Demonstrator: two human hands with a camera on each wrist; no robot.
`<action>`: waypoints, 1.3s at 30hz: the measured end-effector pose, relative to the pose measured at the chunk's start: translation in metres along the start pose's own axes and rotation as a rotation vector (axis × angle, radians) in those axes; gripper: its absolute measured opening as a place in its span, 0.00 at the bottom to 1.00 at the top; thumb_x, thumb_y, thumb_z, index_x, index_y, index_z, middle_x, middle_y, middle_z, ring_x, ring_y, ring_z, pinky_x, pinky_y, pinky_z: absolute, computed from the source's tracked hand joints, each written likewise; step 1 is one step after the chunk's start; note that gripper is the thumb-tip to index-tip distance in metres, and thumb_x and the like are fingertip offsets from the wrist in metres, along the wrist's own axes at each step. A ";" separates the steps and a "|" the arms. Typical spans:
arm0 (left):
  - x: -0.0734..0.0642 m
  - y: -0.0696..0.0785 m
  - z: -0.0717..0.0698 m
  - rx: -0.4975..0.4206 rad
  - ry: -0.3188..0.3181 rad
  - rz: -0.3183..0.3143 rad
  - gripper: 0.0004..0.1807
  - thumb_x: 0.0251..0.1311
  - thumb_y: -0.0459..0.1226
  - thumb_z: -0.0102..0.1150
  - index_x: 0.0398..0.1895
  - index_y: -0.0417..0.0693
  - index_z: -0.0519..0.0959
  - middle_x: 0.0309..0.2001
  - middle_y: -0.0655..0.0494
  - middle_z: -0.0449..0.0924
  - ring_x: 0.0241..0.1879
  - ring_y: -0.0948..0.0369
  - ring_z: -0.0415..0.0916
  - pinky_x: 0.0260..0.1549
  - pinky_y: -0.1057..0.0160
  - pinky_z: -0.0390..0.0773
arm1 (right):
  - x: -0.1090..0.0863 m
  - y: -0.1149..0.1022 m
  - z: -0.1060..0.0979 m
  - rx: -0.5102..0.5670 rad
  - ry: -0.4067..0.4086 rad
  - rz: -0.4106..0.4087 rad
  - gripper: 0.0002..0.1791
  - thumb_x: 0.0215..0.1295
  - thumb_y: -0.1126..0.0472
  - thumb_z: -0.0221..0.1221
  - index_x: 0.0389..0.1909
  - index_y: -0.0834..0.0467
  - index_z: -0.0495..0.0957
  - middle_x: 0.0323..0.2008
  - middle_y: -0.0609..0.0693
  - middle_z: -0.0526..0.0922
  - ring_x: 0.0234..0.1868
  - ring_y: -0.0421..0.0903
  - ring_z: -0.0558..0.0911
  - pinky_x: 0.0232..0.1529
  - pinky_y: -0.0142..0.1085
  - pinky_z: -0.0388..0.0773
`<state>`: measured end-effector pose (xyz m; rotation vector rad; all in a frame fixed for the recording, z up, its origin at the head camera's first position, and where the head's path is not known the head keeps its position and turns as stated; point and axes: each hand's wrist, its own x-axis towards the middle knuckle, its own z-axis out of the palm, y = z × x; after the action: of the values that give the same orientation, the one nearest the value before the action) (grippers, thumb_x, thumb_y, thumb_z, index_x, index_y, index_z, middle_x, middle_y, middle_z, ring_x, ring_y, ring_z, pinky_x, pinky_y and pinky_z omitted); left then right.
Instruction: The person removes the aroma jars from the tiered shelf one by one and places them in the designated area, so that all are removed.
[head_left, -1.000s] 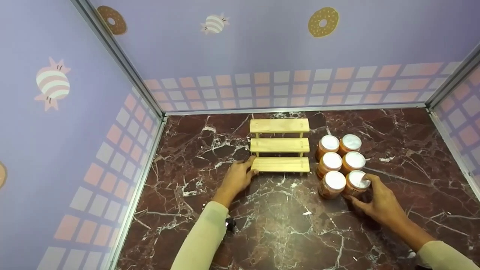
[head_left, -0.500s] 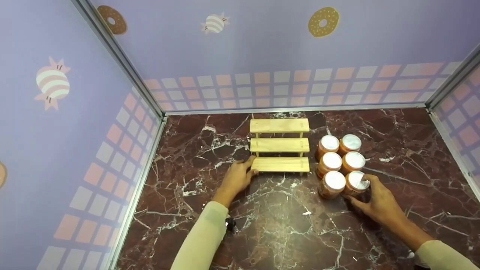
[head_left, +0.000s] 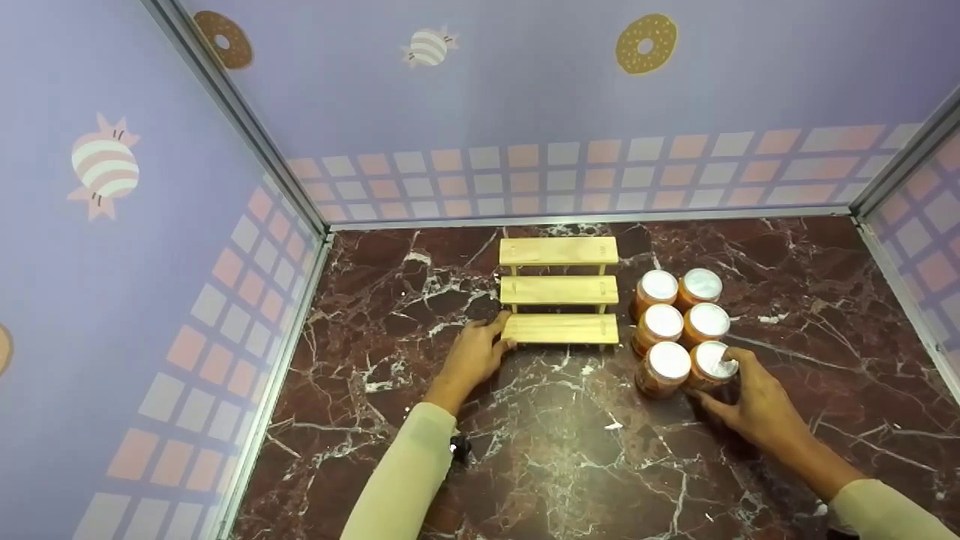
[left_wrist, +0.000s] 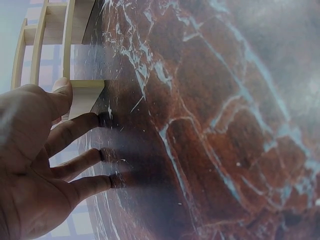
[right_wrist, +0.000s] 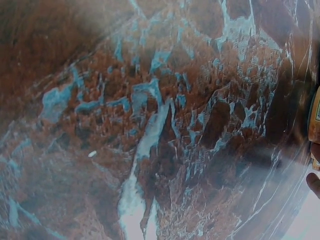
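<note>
In the head view, my left hand (head_left: 472, 352) touches the left end of the lowest step of a three-step wooden display rack (head_left: 559, 289). In the left wrist view, one digit of the left hand (left_wrist: 50, 150) meets the board's edge, while other fairly straight fingers rest on the table. My right hand (head_left: 765, 405) holds the front right jar (head_left: 711, 367), an orange jar with a white lid, with thumb and fingers around its side. Beside it stands the front left jar (head_left: 664, 369). Only a fingertip of the right hand (right_wrist: 314, 184) shows in the right wrist view, by a jar (right_wrist: 315, 117).
Behind the front pair are the middle jars (head_left: 664, 324) and back jars (head_left: 702, 286), all upright in two close columns right of the rack. Everything stands on a dark red marbled table (head_left: 555, 465). Patterned lilac panels (head_left: 525, 90) wall in the back and both sides.
</note>
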<state>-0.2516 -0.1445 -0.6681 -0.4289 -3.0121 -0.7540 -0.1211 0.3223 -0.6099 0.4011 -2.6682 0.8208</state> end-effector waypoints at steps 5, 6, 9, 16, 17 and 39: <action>0.001 -0.001 -0.001 -0.005 -0.006 -0.007 0.34 0.76 0.59 0.64 0.82 0.70 0.72 0.65 0.33 0.86 0.72 0.33 0.78 0.72 0.31 0.77 | -0.001 0.000 0.002 0.006 -0.003 0.001 0.47 0.48 0.69 0.85 0.66 0.66 0.66 0.55 0.75 0.83 0.51 0.77 0.87 0.49 0.72 0.85; 0.001 -0.001 -0.001 -0.005 -0.007 -0.007 0.34 0.76 0.59 0.64 0.82 0.70 0.72 0.65 0.32 0.86 0.72 0.33 0.78 0.72 0.30 0.77 | -0.001 0.000 0.002 0.007 -0.004 0.003 0.47 0.48 0.69 0.85 0.66 0.66 0.66 0.55 0.75 0.83 0.51 0.77 0.87 0.49 0.72 0.85; 0.001 -0.002 -0.001 -0.006 -0.005 -0.004 0.33 0.76 0.58 0.64 0.81 0.71 0.72 0.65 0.32 0.86 0.72 0.32 0.78 0.71 0.30 0.77 | 0.000 -0.001 0.002 0.010 -0.005 0.009 0.48 0.49 0.68 0.85 0.67 0.66 0.66 0.56 0.75 0.83 0.52 0.78 0.86 0.50 0.73 0.85; 0.001 -0.004 -0.001 0.004 -0.002 0.008 0.34 0.75 0.58 0.65 0.81 0.68 0.73 0.64 0.32 0.86 0.71 0.32 0.79 0.71 0.31 0.78 | 0.001 -0.002 0.003 0.009 0.006 0.003 0.47 0.49 0.68 0.86 0.67 0.67 0.68 0.56 0.73 0.84 0.53 0.76 0.87 0.51 0.72 0.84; 0.001 -0.004 -0.001 0.006 -0.003 0.010 0.34 0.75 0.58 0.65 0.81 0.68 0.73 0.64 0.32 0.86 0.71 0.32 0.79 0.71 0.31 0.78 | 0.001 -0.003 0.002 0.008 0.008 0.001 0.47 0.49 0.68 0.86 0.67 0.68 0.68 0.56 0.72 0.84 0.53 0.76 0.87 0.51 0.72 0.84; -0.018 0.024 -0.042 -0.090 -0.006 0.026 0.34 0.77 0.51 0.67 0.82 0.56 0.75 0.67 0.36 0.86 0.67 0.37 0.83 0.70 0.36 0.80 | -0.001 -0.001 -0.001 -0.067 0.065 -0.089 0.36 0.55 0.58 0.83 0.59 0.61 0.73 0.57 0.65 0.74 0.39 0.57 0.83 0.28 0.53 0.83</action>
<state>-0.2302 -0.1489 -0.6212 -0.4715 -2.9804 -0.8907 -0.1198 0.3220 -0.6090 0.4644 -2.5903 0.7039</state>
